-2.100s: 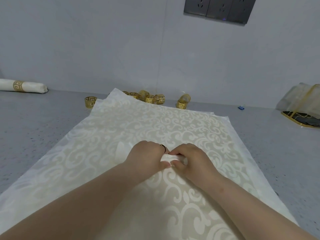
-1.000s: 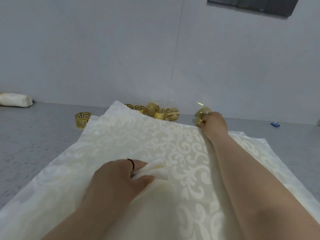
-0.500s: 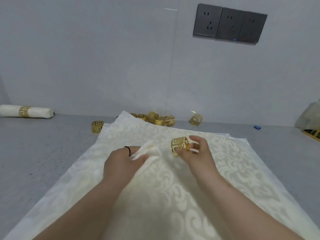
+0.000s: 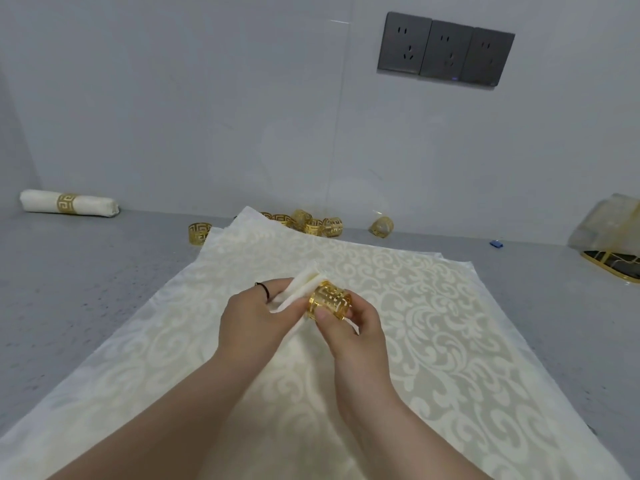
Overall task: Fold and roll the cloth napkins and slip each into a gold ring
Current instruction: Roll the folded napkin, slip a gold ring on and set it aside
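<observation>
My left hand (image 4: 254, 317) grips a rolled cream napkin (image 4: 301, 287) above the middle of the table. My right hand (image 4: 349, 323) pinches a gold ring (image 4: 329, 301) with a cut-out key pattern. The ring sits over the near end of the roll, and a little cloth shows below it. Both hands hover over a stack of flat cream patterned napkins (image 4: 415, 341). The roll's middle is hidden by my left fingers.
Several loose gold rings (image 4: 311, 225) lie by the wall, one (image 4: 198, 232) at the stack's far left corner and one (image 4: 381, 226) farther right. A finished ringed napkin (image 4: 69, 202) lies far left. A gold-edged tray (image 4: 613, 265) with clear wrap sits far right.
My right hand reached to the rings by the wall, picked one up and brought it back. The ring has now gone onto the end of the roll that my left hand holds.
</observation>
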A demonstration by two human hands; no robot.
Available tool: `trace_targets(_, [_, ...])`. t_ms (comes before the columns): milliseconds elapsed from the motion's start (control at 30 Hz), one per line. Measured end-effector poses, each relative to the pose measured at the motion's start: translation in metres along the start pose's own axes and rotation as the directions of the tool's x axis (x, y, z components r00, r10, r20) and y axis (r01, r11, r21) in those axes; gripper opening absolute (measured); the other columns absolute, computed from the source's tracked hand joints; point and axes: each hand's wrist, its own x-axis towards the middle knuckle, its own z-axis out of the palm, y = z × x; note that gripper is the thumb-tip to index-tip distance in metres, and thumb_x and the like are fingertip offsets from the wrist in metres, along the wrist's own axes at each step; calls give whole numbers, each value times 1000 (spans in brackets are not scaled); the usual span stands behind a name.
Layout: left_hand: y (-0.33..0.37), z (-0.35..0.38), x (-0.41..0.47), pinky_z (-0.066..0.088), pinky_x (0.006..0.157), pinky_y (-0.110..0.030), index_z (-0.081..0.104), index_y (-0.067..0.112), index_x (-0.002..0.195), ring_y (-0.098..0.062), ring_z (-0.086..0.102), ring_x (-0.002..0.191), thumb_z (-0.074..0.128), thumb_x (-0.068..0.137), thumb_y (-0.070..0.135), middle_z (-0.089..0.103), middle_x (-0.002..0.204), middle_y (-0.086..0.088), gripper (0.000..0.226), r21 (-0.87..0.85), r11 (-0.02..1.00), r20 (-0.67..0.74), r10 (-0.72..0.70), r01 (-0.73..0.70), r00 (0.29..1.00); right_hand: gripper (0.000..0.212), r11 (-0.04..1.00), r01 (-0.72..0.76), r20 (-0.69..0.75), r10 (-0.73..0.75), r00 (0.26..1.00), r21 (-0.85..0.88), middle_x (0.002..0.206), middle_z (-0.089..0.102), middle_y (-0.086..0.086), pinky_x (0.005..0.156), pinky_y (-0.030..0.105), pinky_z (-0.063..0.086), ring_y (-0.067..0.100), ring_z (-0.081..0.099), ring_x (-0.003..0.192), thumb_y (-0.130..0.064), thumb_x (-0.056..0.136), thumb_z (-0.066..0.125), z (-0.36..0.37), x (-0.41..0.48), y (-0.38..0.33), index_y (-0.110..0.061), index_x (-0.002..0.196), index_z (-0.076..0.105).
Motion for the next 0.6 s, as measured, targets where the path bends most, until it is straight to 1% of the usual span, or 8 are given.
trace_targets(67, [1,0,0,47,63,-13,60,42,83,0,63,71,78,69,25,67,75,13,29,-88,996,38,-3,6,999,37,1000,25,23,-25,999,9,83,56,-14,51,1,42,-16,57,57,-2,83,63,-2,0,-2,-19,112,48])
trace_targets(133, [1,0,0,44,53,-7,61,35,83,5,61,58,74,74,9,67,63,12,31,-176,984,93,-16,32,996,36,998,52,32,-53,998,21,83,56,-15,53,1,42,-16,58,58,-2,83,63,-5,2,-2,-20,111,49])
trace_targets(267, [-3,-3,1,50,60,-10,72,35,69,2,66,66,80,65,6,72,72,13,30,-253,964,216,-27,83,976,38,989,139,87,-134,987,-51,92,59,-16,63,3,45,-12,61,72,-2,81,65,-14,11,-6,-28,105,51])
trace_targets(333, [-3,-6,2,48,62,-6,70,32,73,5,65,70,75,69,-3,71,72,19,36,-222,973,243,-2,58,970,42,966,196,198,-161,967,-170,108,58,-10,72,7,47,-5,61,85,-2,79,67,-20,17,-8,-35,99,51])
trace_targets(400, [-1,-9,2,45,62,-3,69,30,75,7,63,69,71,71,-6,70,71,22,36,-125,992,310,18,22,950,44,917,227,312,-122,942,-327,116,54,-5,78,11,47,1,59,93,-4,78,69,-24,22,-10,-38,98,51])
trace_targets(467, [1,-12,1,42,60,0,68,32,72,11,61,67,71,71,-6,67,66,26,38,-27,999,350,29,-20,936,43,884,222,382,-54,923,-412,110,55,-8,83,16,47,6,59,95,-5,78,69,-28,24,-14,-38,98,51])
trace_targets(533, [1,-12,0,41,58,-1,65,33,72,13,60,64,71,71,-5,65,63,29,38,15,999,345,44,-53,938,41,896,184,403,-5,915,-404,100,56,-12,84,18,47,4,60,87,-4,78,69,-30,26,-16,-36,97,53])
trace_targets(600, [1,-10,0,41,56,-2,57,31,77,11,58,59,73,71,-1,65,61,24,36,22,998,303,47,-56,952,40,906,165,418,15,908,-390,96,58,-12,81,17,48,1,60,79,-3,78,68,-32,27,-15,-35,98,54])
